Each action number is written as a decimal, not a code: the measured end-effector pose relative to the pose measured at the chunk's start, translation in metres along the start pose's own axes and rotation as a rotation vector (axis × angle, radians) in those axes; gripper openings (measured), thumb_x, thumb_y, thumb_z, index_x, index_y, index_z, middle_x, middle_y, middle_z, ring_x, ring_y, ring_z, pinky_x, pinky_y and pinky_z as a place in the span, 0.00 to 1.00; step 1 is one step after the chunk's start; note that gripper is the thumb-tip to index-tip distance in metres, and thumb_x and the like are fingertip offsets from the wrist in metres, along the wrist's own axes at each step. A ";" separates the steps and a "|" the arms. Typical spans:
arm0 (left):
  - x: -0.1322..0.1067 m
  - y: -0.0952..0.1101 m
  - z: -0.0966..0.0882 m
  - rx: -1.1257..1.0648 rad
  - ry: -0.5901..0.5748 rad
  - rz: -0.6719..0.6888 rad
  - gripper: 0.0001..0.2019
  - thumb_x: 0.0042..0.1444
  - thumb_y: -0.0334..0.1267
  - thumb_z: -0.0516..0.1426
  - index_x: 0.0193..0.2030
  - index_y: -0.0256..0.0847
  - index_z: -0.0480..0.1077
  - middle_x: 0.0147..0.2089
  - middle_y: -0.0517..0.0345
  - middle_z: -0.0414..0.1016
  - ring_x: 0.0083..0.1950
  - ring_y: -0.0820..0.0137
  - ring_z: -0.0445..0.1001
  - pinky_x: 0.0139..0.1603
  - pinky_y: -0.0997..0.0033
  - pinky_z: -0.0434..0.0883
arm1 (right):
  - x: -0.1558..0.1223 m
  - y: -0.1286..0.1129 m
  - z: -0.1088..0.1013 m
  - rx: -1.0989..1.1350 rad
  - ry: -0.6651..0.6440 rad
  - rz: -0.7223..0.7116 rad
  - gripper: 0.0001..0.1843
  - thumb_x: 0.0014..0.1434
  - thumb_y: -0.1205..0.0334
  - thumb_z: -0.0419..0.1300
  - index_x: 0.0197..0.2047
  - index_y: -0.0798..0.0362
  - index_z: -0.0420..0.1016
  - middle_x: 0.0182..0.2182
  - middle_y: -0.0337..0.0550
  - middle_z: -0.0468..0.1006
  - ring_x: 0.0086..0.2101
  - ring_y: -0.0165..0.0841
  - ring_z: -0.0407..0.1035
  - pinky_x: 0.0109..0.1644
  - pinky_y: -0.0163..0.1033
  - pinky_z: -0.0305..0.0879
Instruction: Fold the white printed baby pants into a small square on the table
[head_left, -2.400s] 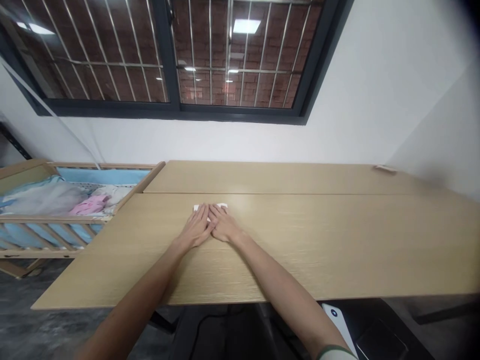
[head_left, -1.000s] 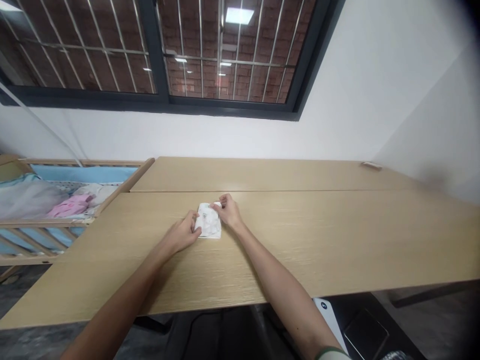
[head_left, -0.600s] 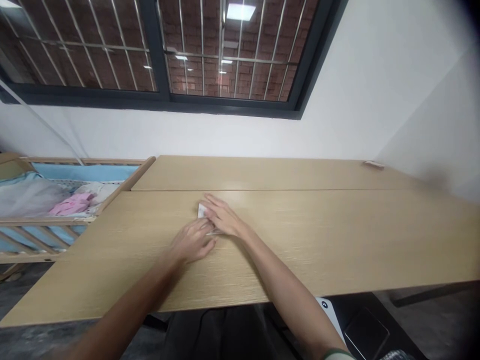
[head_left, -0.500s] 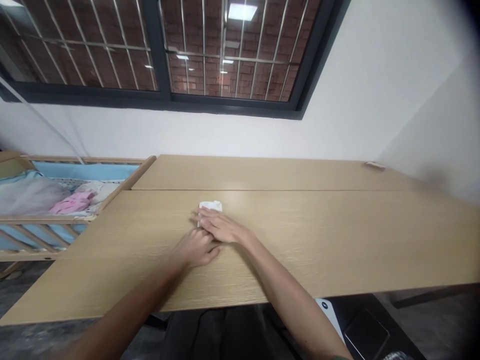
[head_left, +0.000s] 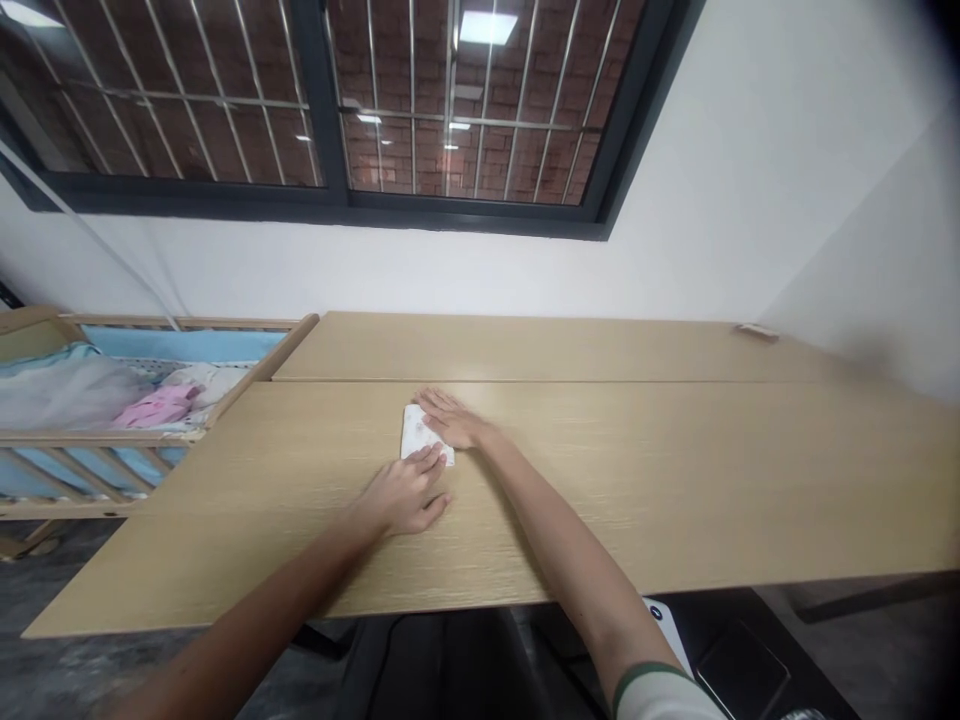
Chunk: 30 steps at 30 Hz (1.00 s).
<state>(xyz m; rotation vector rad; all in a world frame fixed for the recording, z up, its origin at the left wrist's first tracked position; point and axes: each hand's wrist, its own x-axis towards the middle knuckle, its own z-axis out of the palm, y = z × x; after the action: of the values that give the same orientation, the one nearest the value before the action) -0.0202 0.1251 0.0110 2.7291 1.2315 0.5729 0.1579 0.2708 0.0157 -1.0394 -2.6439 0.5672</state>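
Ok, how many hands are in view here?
2: the left hand, fingers at the white cloth's near edge, and the right hand, flat over its far right corner.

The person wears a garment whose sleeve point(head_left: 664, 697) shows on the right side, at the lower edge of the view. This sleeve is white or very pale grey, and its opening is finished by a narrow dark green band point(head_left: 637, 671), which curves around the arm. The left forearm point(head_left: 292, 585) and the right forearm point(head_left: 551, 525) are bare, slender, and narrower toward the wrists.
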 end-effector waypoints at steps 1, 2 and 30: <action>0.000 0.000 0.000 -0.010 0.007 -0.011 0.27 0.65 0.52 0.53 0.65 0.41 0.67 0.71 0.42 0.64 0.70 0.51 0.65 0.65 0.52 0.69 | 0.000 0.001 0.002 0.011 0.033 0.013 0.35 0.74 0.46 0.39 0.77 0.54 0.46 0.76 0.47 0.40 0.74 0.38 0.31 0.76 0.49 0.28; 0.001 0.000 -0.001 -0.020 0.023 -0.041 0.25 0.65 0.51 0.53 0.65 0.43 0.68 0.70 0.45 0.66 0.68 0.54 0.68 0.64 0.54 0.69 | -0.002 0.001 0.005 0.027 0.085 0.028 0.35 0.74 0.47 0.39 0.77 0.55 0.45 0.76 0.49 0.41 0.74 0.39 0.32 0.76 0.50 0.30; -0.054 0.003 -0.087 -0.105 0.014 -0.457 0.17 0.67 0.50 0.48 0.32 0.44 0.63 0.29 0.60 0.70 0.31 0.67 0.70 0.33 0.70 0.62 | -0.054 -0.127 0.021 0.233 0.475 0.220 0.05 0.69 0.62 0.54 0.47 0.53 0.66 0.41 0.46 0.75 0.42 0.37 0.69 0.47 0.41 0.61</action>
<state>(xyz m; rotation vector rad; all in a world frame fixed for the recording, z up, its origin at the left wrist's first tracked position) -0.0834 0.0773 0.0765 2.2485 1.6996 0.5788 0.1128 0.1429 0.0478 -1.2219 -2.0194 0.5711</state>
